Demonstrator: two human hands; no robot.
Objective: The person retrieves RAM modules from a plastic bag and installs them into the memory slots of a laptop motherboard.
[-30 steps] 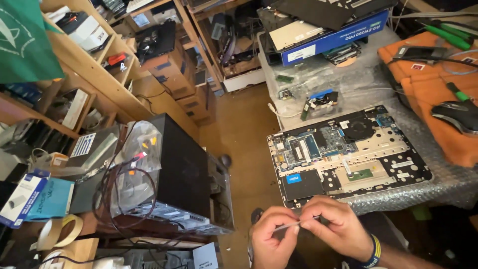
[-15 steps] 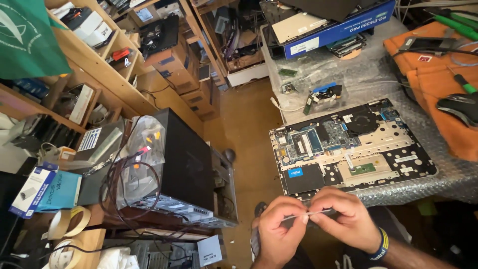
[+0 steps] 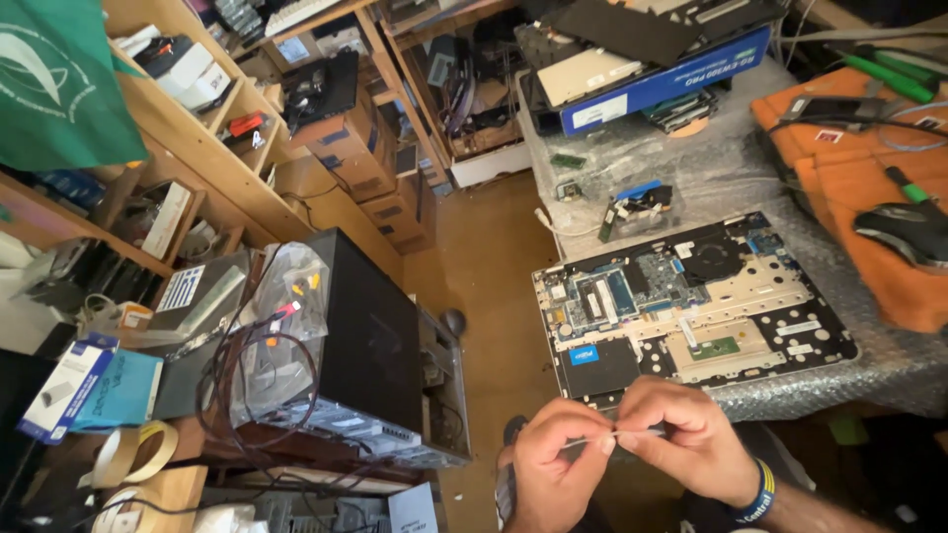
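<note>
Below the bench's near edge, a thin strip [image 3: 632,434] is pinched by left hand [image 3: 555,456] and right hand [image 3: 691,439]; it could be dropped to the floor if the grip is loosened.

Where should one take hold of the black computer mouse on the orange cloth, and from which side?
Take the mouse across its two long sides, coming down from above. It lies flat on the orange cloth, its rounded back is up, and its narrow body likely fits a grip across the width. A green-handled tool lies close behind it.
</note>
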